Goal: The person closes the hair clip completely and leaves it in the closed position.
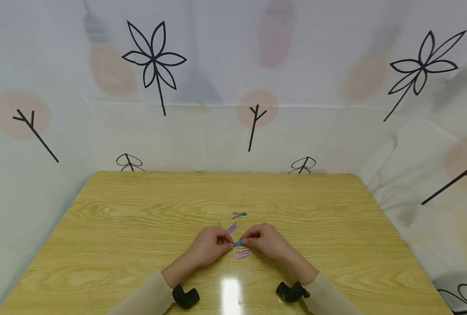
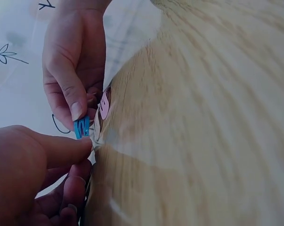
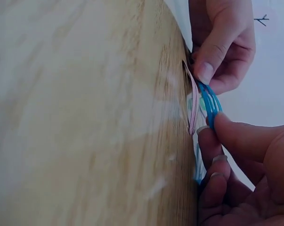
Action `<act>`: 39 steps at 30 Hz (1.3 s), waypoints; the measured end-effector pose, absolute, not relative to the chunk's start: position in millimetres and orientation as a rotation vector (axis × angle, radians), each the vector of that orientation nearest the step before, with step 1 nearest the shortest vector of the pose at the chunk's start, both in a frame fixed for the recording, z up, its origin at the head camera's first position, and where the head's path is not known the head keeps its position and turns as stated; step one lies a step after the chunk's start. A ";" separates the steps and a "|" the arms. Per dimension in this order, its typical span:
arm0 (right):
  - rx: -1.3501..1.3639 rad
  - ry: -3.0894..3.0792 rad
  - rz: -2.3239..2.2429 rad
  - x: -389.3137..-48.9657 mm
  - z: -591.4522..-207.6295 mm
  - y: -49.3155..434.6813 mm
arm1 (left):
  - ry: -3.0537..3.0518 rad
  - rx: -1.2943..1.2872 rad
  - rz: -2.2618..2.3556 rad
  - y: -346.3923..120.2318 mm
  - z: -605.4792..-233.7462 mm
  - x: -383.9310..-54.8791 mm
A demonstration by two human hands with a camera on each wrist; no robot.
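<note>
A blue snap hair clip [image 1: 238, 243] is held between both hands, just above the table. My left hand [image 1: 207, 246] pinches one end between thumb and finger. At the other end, my right hand [image 1: 270, 242] pinches it the same way. The slotted bands of the blue clip [image 3: 210, 103] show in the right wrist view. Just below it in the head view lie a cream clip [image 1: 240, 249] and a pink clip [image 1: 243, 254]. Beyond the hands are a purple clip [image 1: 232, 227] and another blue clip [image 1: 239, 215]. Something green [image 1: 219, 224] is mostly hidden behind my left hand.
The wood-grain table [image 1: 139, 205] reaches back to a pale cloth [image 1: 202, 135] printed with plants, which hangs at the back and sides. A black band [image 1: 185, 296] is on my left wrist, and a black band [image 1: 290, 292] is on my right.
</note>
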State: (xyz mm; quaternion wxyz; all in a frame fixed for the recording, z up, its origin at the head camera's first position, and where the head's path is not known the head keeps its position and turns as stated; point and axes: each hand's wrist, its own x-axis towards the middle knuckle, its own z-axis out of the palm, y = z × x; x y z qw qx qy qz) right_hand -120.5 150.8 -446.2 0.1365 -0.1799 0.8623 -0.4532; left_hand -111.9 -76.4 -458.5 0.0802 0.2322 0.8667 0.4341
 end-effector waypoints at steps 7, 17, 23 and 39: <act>-0.518 2.498 -1.313 -120.3 -445.0 150.0 | 2.588 0.683 1.288 -75.5 -459.0 -112.4; -0.482 2.484 -1.335 -119.3 -443.7 149.9 | 2.598 0.693 1.285 -74.2 -459.6 -113.2; -0.490 2.462 -1.347 -120.6 -445.8 151.4 | 2.587 0.697 1.285 -74.6 -458.7 -113.4; -0.465 2.429 -1.393 -124.9 -444.1 156.0 | 2.492 0.628 1.366 -84.1 -454.9 -115.3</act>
